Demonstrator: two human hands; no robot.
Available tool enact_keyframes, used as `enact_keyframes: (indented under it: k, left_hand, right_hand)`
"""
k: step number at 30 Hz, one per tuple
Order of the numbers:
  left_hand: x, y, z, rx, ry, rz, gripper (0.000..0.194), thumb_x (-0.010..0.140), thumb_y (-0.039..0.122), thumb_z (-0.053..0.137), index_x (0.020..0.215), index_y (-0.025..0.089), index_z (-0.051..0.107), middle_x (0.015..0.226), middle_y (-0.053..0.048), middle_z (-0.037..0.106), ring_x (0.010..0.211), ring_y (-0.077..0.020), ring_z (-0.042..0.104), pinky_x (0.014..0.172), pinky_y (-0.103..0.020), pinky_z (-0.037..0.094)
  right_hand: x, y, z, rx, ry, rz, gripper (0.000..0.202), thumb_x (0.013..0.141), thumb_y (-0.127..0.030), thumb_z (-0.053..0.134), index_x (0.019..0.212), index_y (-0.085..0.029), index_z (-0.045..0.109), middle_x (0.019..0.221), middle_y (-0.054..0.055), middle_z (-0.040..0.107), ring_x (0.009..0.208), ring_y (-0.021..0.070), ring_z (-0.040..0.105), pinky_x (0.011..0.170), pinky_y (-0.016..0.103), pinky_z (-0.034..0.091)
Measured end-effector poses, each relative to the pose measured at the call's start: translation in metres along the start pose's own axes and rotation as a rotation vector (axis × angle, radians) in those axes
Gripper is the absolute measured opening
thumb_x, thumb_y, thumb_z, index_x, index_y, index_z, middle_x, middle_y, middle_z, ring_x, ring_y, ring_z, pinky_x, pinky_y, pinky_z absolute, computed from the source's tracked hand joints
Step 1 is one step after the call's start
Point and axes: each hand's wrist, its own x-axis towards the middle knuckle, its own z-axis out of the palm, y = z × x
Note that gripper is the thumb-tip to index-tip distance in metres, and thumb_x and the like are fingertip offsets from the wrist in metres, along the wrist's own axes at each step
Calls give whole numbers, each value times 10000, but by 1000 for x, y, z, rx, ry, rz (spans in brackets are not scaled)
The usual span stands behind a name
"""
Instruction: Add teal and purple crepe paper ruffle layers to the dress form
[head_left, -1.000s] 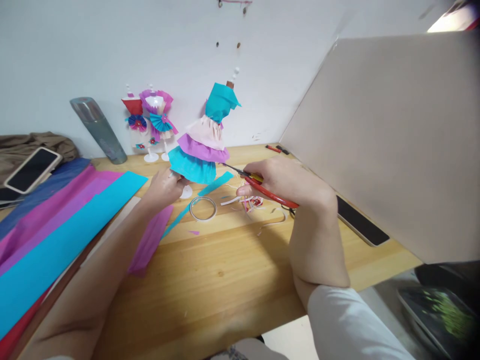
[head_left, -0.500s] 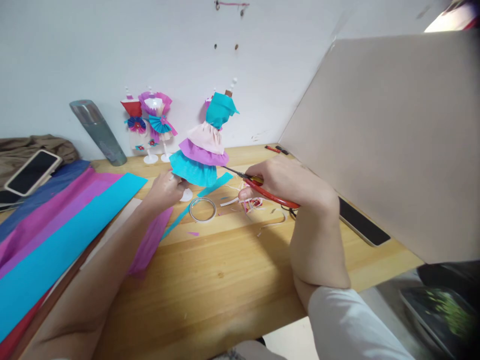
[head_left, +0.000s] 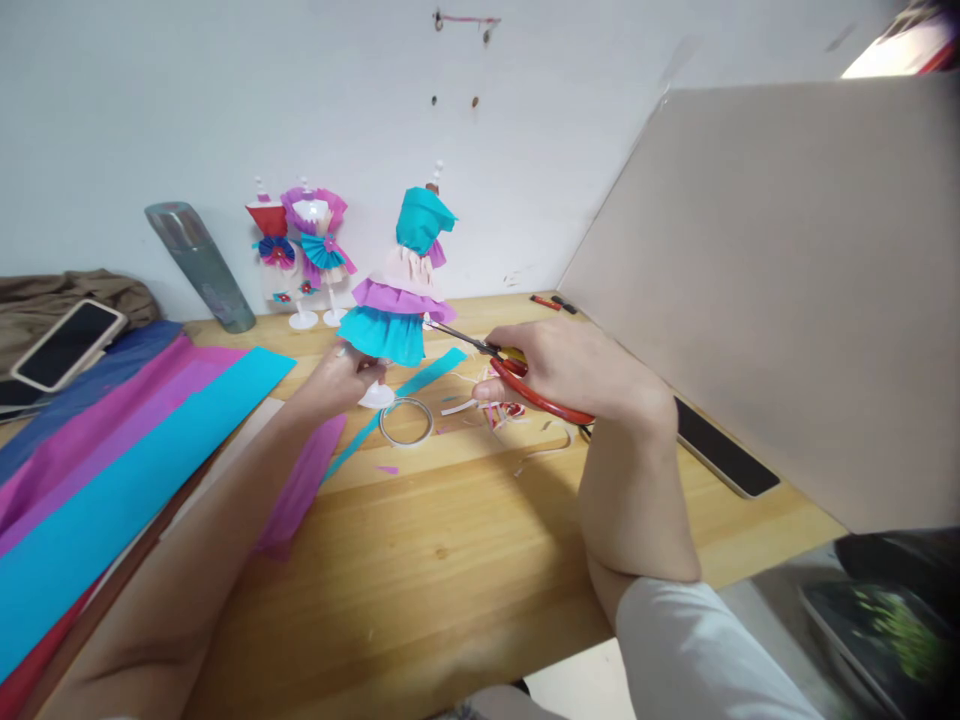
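Note:
My left hand (head_left: 346, 375) is closed on the lower stem of a small dress form (head_left: 409, 270), just under its skirt. The form wears a crepe-paper dress with a teal top and pale pink, purple and teal tiers. It leans slightly, its white base just above or on the table; I cannot tell which. In my right hand (head_left: 559, 370) are scissors (head_left: 536, 392) with red and yellow handles. Their blades point left, the tips close to the right edge of the teal tier. Whether they touch the paper is unclear.
Two dressed forms (head_left: 319, 245) stand by the wall beside a leaning bottle (head_left: 202, 268). Crepe-paper sheets (head_left: 150, 480) and a phone (head_left: 69, 345) lie left. A tape roll (head_left: 406, 422), teal strip (head_left: 431, 372) and scraps lie centre; another phone (head_left: 726, 447) lies right.
The dress form has turned and shifted slightly left, standing more upright, with its white base lower in view. The scissors' tips have moved a little left along the skirt edge.

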Motion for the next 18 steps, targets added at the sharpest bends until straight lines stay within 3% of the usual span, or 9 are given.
enact_keyframes:
  k: [4, 10, 14, 18]
  left_hand:
    - [1, 0, 0, -36, -13, -36, 212, 790, 395, 517, 708, 206, 569, 711, -21, 640, 712, -179, 570, 707, -322, 474]
    - [-1, -3, -2, -123, -86, -97, 226, 748, 393, 552, 729, 182, 629, 712, -34, 667, 692, -188, 584, 636, -303, 440]
    - [1, -8, -3, -302, -84, -85, 315, 713, 473, 628, 853, 191, 633, 848, -46, 700, 770, -204, 619, 697, -318, 476]
    - [4, -17, -5, -330, -84, -61, 308, 707, 482, 624, 798, 188, 629, 839, -52, 690, 762, -198, 619, 709, -323, 486]
  right_hand:
    - [2, 1, 3, -37, 17, -31, 416, 887, -592, 548, 887, -185, 639, 869, 82, 725, 765, 222, 633, 592, 286, 298]
    - [4, 1, 7, -77, 55, -72, 500, 877, -593, 579, 1162, -190, 658, 1010, 97, 734, 902, 274, 670, 626, 292, 330]
    - [3, 1, 7, -55, 69, -114, 471, 872, -556, 608, 1165, -192, 672, 1045, 100, 735, 938, 279, 672, 666, 299, 370]
    - [-1, 1, 3, 13, 38, -123, 452, 860, -487, 649, 1191, -181, 669, 1011, 83, 752, 903, 273, 677, 682, 311, 394]
